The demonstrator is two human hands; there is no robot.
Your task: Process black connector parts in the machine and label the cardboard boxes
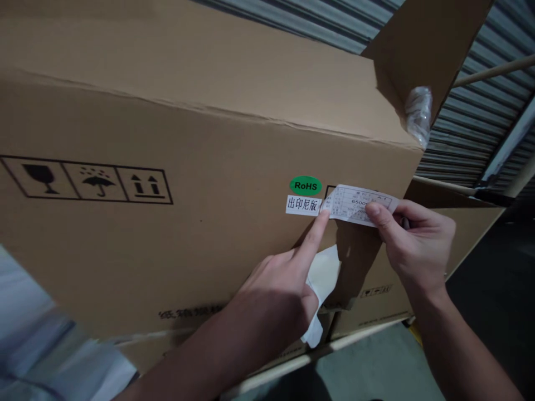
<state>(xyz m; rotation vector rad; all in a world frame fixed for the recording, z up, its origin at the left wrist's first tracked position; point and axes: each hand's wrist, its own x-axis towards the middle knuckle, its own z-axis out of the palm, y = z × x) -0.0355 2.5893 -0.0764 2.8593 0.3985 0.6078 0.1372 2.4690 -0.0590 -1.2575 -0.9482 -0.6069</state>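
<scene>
A printed white label (pixel 355 205) lies partly against the side of a large cardboard box (pixel 234 161). My right hand (pixel 418 239) pinches the label's right end between thumb and fingers; a small dark thing shows among those fingers, too little of it to name. With its index finger stretched out, my left hand (pixel 284 281) touches the label's left end. Its other fingers are curled, and a creased piece of white paper (pixel 328 270) hangs from them. Just left of the label are a green RoHS sticker (pixel 305 185) and a white sticker with black characters (pixel 304 205).
Printed handling symbols (pixel 87 181) mark the box's left side. Clear plastic wrap (pixel 418 114) bunches at its upper right corner, beside a raised flap (pixel 430 44). A second box (pixel 376 295) stands at the lower right. Behind is a corrugated shutter (pixel 463 120).
</scene>
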